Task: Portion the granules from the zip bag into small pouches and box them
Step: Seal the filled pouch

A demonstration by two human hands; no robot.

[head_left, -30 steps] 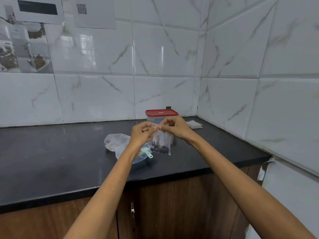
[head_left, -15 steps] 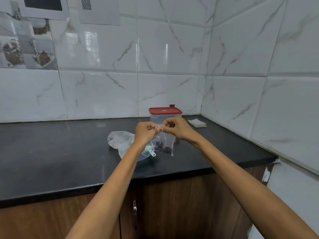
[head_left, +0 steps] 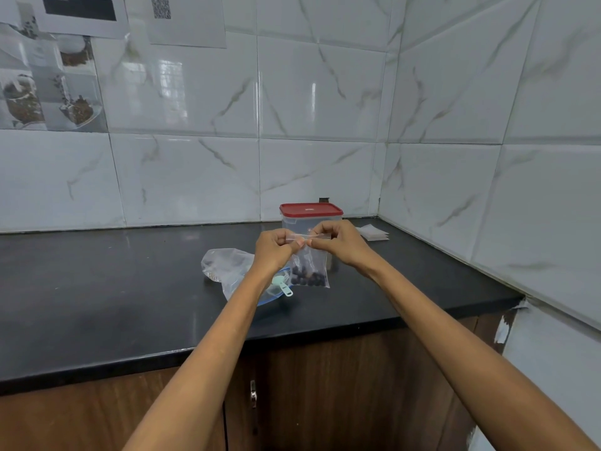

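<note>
While both hands hover above the black bench (head_left: 97, 288), the left hand (head_left: 272, 252) and right hand (head_left: 338, 242) pinch the top strip of a small pouch (head_left: 309, 268) between curled fingers, dark granules (head_left: 309, 280) settled at its bottom. Behind it, partly hidden by the hands, stands a red-lidded box (head_left: 311, 213). The zip bag (head_left: 227, 268) lies crumpled beneath the left wrist, with what seems a pale green scoop (head_left: 282, 285). Spare pouches (head_left: 374, 232) lie near the corner.

White marble-veined wall tiles (head_left: 318, 92) meet a black countertop (head_left: 97, 288) over wooden cabinets (head_left: 341, 385).
</note>
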